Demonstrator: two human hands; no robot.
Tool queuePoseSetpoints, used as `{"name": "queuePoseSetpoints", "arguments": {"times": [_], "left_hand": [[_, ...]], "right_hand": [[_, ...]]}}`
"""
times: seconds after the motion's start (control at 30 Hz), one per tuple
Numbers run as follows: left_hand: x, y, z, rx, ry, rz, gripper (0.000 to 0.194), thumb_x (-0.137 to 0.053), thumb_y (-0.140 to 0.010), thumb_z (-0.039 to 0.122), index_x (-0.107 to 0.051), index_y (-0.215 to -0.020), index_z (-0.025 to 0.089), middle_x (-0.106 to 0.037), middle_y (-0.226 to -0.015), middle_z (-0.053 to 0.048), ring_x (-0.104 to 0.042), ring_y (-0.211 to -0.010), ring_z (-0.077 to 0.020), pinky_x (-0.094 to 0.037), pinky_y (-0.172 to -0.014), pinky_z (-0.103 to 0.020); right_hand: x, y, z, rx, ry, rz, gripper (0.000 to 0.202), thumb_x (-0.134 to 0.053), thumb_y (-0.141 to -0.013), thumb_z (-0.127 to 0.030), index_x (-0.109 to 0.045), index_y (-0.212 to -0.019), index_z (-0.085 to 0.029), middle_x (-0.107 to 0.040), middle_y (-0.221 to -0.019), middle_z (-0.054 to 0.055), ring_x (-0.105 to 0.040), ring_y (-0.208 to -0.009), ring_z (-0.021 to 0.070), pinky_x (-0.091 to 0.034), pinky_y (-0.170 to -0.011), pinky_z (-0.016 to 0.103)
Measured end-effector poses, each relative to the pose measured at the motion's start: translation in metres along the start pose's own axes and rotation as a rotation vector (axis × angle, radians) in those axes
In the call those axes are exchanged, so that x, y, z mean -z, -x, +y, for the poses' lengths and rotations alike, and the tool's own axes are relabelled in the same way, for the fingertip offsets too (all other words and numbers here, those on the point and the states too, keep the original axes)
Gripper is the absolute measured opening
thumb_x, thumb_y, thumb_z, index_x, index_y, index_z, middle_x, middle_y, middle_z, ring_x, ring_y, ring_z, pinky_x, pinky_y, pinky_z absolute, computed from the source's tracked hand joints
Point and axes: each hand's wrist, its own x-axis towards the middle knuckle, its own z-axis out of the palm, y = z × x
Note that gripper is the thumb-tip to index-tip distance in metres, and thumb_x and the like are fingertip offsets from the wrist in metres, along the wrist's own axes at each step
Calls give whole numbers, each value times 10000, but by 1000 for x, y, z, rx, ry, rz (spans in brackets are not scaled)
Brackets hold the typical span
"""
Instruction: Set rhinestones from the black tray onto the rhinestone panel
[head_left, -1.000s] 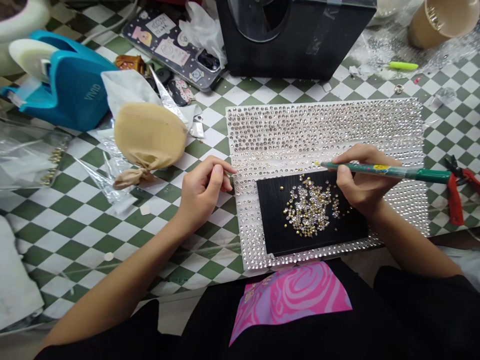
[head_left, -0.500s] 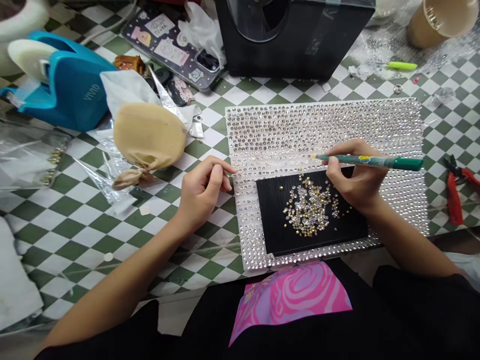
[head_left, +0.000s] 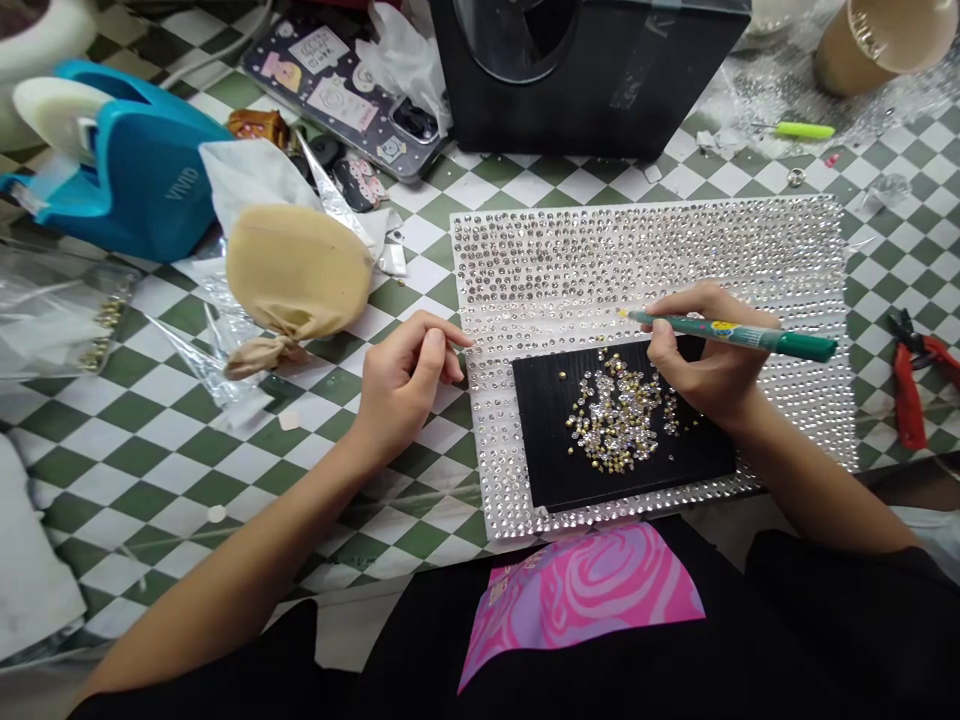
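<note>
Head view: the right hand (head_left: 706,368) grips a green pen (head_left: 739,334) near its tip, probably for control, over a studded sheet (head_left: 592,258) on the counter (head_left: 420,520); loose stones (head_left: 622,420) lie on a black board (head_left: 555,475) atop it, seemingly for easy reach; the empty left hand (head_left: 405,380) curls loosely at the sheet's edge

A black top (head_left: 397,655), loose sleeves (head_left: 840,605), and a pink-and-lilac swirled print (head_left: 600,590) (its pale lettering (head_left: 499,586) too small to read).

Right hand (head_left: 709,368) holds green pen (head_left: 742,335) over studded sheet (head_left: 555,255).
</note>
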Motion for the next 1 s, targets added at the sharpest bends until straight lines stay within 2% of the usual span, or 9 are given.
{"name": "queuePoseSetpoints", "arguments": {"times": [0.3, 0.43, 0.5, 0.67, 1.0], "left_hand": [[1, 0, 1, 2, -8, -3, 245, -436, -959, 268, -635, -823, 220, -583, -553, 47, -549, -494, -72, -477, -497, -189], [2, 0, 1, 4, -21, -3, 247, -434, -962, 269, -635, -826, 222, -580, -553, 49, -548, -498, -71, -478, -503, -190], [2, 0, 1, 6, -29, -5, 248, -433, -963, 273, -635, -828, 223, -579, -551, 50, -547, -495, -73, -480, -506, -194], [2, 0, 1, 10, -43, -9, 252, -427, -967, 273, -632, -827, 224, -580, -552, 49, -548, -496, -77, -483, -510, -199], [2, 1, 1, 37, -43, -9, 255, -429, -963, 308, -634, -834, 228, -582, -561, 43, -550, -503, -85, -490, -517, -212]], "right_hand": [[-1, -1, 0, -4, 29, -19, 154, -620, -742, -89, -633, -838, -209, -652, -731, 5, -609, -635, 157, -477, -568, 321], [1, 1, 1, -13, -30, 17, 145, -611, -744, -96, -634, -816, -220, -651, -717, 9, -597, -609, 152, -469, -559, 328], [3, 1, 0, 36, -98, 20, 155, -601, -734, -97, -633, -800, -233, -629, -669, -7, -565, -557, 136, -444, -520, 315], [6, -2, -5, 171, -192, -132, 239, -593, -690, -58, -631, -832, -247, -604, -616, -28, -539, -528, 116, -437, -480, 278], [5, -4, -4, 130, -163, -137, 165, -600, -704, -85, -641, -798, -214, -637, -646, -21, -562, -561, 107, -455, -525, 269]]}}
